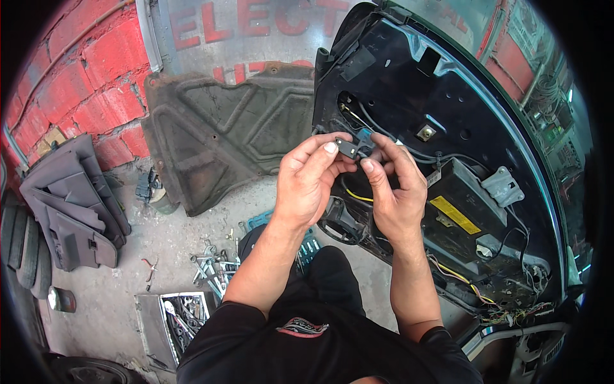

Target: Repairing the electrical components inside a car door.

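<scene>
Both my hands are raised in front of my chest, close together. Between thumb and fingers, my left hand [307, 173] pinches a small flat black plastic part [346, 148] with a light spot on its face. Just beside it, my right hand [401, 185] is closed with thumb and fingers on a small dark piece [366, 151], its exact kind too small to tell. The two pieces touch or nearly touch; I cannot tell whether they are joined. Behind the hands stands a large dark car panel [400, 83] with cables, openings and a yellow label.
A grey moulded liner [217, 128] leans at the back. Door trim panels [77, 198] stand at left, near a red block wall [96, 77]. On the floor lie pliers [150, 270], loose wrenches [214, 265] and an open toolbox [157, 326]. Loose wires [505, 313] hang at the lower right.
</scene>
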The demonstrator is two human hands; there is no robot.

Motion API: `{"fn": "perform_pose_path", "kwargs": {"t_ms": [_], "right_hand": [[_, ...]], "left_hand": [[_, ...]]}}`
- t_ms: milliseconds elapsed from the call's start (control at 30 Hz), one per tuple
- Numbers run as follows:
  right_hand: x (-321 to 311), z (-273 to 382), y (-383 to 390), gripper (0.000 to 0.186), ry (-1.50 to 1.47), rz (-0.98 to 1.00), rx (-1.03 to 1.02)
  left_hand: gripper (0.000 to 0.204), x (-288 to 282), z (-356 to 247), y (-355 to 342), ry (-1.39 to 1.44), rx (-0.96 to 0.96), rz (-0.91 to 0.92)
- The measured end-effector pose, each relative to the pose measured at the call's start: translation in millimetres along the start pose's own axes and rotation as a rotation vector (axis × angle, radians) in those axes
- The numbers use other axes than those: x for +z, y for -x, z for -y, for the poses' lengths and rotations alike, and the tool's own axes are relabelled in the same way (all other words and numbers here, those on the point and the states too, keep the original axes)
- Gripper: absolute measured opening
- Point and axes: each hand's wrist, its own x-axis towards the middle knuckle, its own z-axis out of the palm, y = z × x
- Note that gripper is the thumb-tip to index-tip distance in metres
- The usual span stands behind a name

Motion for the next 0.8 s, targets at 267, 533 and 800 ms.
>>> {"fn": "perform_pose_path", "kwargs": {"t_ms": [267,533,800], "right_hand": [[4.6,-7.4,4.6,0.039,-0.174,-0.048,0.128],[-3.5,-4.9,5.2,0.035,-0.131,0.018,0.112],[-5.3,4.6,-0.3,0.022,-0.08,0.036,0.042]], "left_hand": [[0.025,1.9,6.5,-1.6,0.034,-0.021,-0.041],[0.028,6.7,9.0,-1.6,0.015,0.085,-0.039],[0.036,5.0,5.7,3.9,-0.072,0.142,0.019]]}}
